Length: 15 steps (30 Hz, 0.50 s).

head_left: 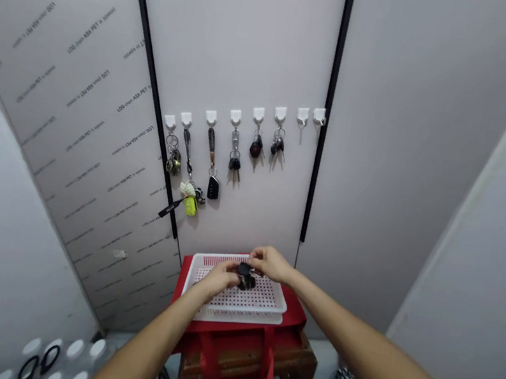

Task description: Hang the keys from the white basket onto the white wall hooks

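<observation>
A small dark bunch (247, 281), probably keys, sits between the two hands just over the perforated floor of a white basket (190, 273); whether its underside touches that floor cannot be told. It is compact, with a flat round black piece at its upper end and the tangled part dropping slightly to the lower right, so no clear long axis shows. The left hand (220, 280) is the nearer: its thumb and fingertips close on the bunch's left side, putting the bunch directly to the right of that grip. The right hand (268, 263) comes in from the upper right, its fingertips drawn together just beside the round piece; whether they pinch anything is too small to tell. The basket rests on a red bag (296, 313) atop a wooden stool (306, 368). Beyond, well apart from the hands, a row of white hooks (236, 117) carries hanging key sets (213, 188) on a pale panel (278, 38).
</observation>
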### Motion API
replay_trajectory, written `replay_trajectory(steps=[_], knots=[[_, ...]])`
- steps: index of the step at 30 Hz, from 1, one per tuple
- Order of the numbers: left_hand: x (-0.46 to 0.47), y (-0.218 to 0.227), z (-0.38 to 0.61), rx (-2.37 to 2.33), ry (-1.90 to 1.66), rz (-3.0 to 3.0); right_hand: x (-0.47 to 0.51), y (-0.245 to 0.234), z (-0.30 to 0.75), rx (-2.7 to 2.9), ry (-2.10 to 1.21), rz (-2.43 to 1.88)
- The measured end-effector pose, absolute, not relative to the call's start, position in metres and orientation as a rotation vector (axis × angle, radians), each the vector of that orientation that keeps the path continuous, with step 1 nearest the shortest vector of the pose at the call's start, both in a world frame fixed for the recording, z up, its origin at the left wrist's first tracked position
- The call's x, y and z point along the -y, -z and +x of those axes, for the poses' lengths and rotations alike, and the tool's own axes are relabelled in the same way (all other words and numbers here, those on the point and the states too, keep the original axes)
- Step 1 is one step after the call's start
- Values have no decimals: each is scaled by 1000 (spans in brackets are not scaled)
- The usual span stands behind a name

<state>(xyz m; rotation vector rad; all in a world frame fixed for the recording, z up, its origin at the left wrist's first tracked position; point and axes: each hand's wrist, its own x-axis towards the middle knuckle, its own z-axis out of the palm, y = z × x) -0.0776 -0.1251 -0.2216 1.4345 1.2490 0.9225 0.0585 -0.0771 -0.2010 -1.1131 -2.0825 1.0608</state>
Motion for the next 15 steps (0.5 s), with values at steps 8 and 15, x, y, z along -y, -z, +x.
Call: replay_trajectory(steps=[8, 15], knots=[[97, 168, -53, -1099, -1293, 1375, 75, 145, 68, 1921, -868, -1023], [88, 137, -55, -1260, -1482, 1257, 73, 126, 79, 1761, -949, -1049]])
